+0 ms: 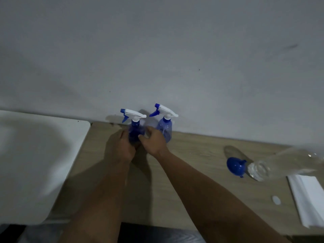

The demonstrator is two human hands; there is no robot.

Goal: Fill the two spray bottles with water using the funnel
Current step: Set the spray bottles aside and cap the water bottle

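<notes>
Both hands on the near spray bottle (134, 130), which stands upright on the table (192, 155) w/ its long axis vertical and its white trigger head on top, nozzle pointing to 9 o'clock. Left hand (122, 146) wraps the lower body from the 8 o'clock side, fingers closed round it; right hand (154, 141) presses the 3 o'clock side, thumb and fingers curled on the blue plastic. Second spray bottle (164, 128) stands just beside, at 2 o'clock from the first, head also on, untouched, up against the wall (157, 58). Funnel (235, 166) lies on its side well apart at 4 o'clock from the hands, next to a clear water bottle (280, 163) lying or tilted at the right edge; can't tell if capped. A small white disc (276, 200) and white sheets (308, 199) sit further toward 5 o'clock. Probably the head has to come off first: it sits straight up at 12 o'clock from both hands, so one hand likely slides up the axis to twist while the other steadies. Right hand is nearer the funnel for the later reach.
</notes>
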